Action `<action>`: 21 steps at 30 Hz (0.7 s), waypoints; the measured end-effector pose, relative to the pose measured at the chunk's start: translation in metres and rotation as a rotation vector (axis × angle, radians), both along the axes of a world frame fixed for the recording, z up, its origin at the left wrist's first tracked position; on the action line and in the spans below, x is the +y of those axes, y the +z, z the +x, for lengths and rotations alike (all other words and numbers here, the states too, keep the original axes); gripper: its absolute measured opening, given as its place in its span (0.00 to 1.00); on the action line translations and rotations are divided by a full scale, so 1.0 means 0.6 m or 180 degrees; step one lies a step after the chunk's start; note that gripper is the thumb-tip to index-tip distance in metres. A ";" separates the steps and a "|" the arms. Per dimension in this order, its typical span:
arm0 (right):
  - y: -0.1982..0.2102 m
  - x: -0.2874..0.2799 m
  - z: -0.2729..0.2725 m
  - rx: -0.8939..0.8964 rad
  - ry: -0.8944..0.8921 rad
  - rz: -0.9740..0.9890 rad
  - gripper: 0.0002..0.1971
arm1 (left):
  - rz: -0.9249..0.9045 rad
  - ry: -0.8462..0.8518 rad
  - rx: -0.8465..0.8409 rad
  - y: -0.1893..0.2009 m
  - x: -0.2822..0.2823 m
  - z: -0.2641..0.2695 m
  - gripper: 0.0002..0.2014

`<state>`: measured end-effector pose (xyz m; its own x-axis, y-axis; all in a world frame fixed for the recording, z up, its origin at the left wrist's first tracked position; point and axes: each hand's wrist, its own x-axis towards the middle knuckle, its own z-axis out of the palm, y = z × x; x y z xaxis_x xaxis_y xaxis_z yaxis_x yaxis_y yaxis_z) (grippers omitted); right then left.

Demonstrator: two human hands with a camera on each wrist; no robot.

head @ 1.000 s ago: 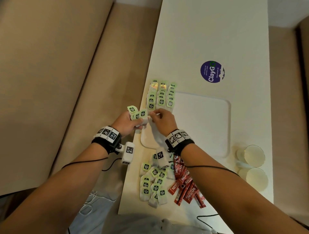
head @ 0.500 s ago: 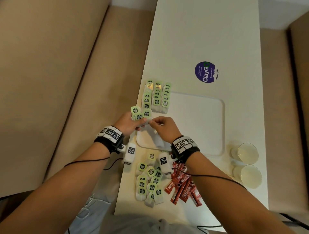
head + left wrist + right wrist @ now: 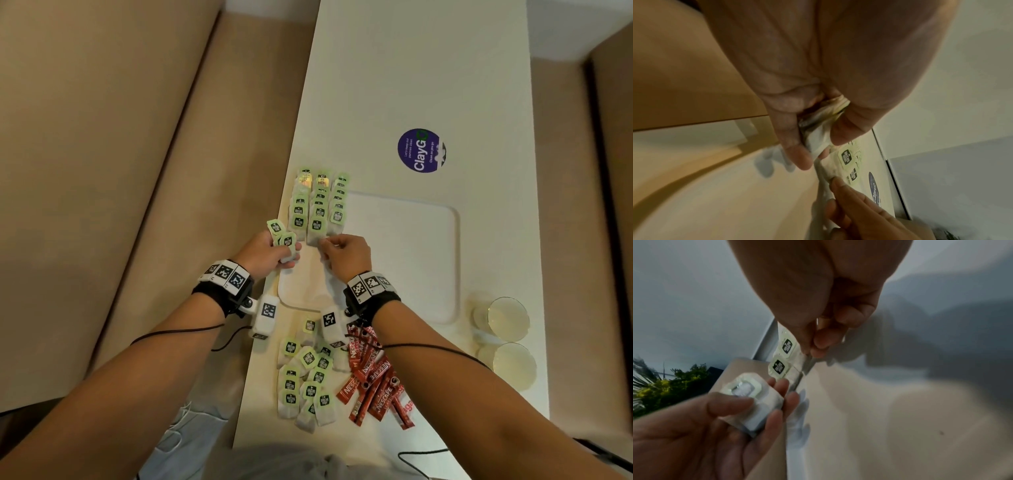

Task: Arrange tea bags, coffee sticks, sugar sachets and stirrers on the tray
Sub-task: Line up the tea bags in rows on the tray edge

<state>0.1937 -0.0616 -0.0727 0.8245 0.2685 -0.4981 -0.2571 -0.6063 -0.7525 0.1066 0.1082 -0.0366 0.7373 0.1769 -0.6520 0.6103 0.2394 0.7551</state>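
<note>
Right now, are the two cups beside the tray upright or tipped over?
Upright: the head view looks straight down into both cups' round open rims, standing on the counter beside the tray.

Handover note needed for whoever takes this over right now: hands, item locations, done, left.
Left hand: grips a small stack of tea bags by the tray's left edge.
Right hand: pinches the nearest tea bag of the middle row, setting it down.
Tray: three overlapping rows of tea bags at its far left corner; nothing else on it.
Near the tray on the counter: a loose pile of tea bags and coffee sticks.
Done: part of the tea bags.
Left: the remaining tea bags and the coffee sticks. Sugar sachets and stirrers are not visible.
</note>
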 end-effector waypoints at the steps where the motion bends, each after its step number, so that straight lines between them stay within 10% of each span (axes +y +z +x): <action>1: 0.000 0.004 -0.002 0.0009 -0.0006 -0.0018 0.14 | -0.0039 -0.0010 -0.0012 0.002 0.000 0.000 0.18; 14: 0.003 0.013 -0.007 -0.0240 0.0149 -0.0202 0.24 | -0.0041 -0.0362 0.0088 0.016 -0.006 -0.012 0.14; 21: 0.061 0.004 -0.030 0.0138 0.0586 0.0694 0.24 | 0.0026 -0.0725 0.0102 0.023 -0.017 -0.019 0.10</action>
<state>0.1756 -0.0590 -0.0359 0.7311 0.5163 -0.4460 -0.1926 -0.4710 -0.8609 0.0953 0.0981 -0.0229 0.7378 0.0135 -0.6749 0.6715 0.0868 0.7359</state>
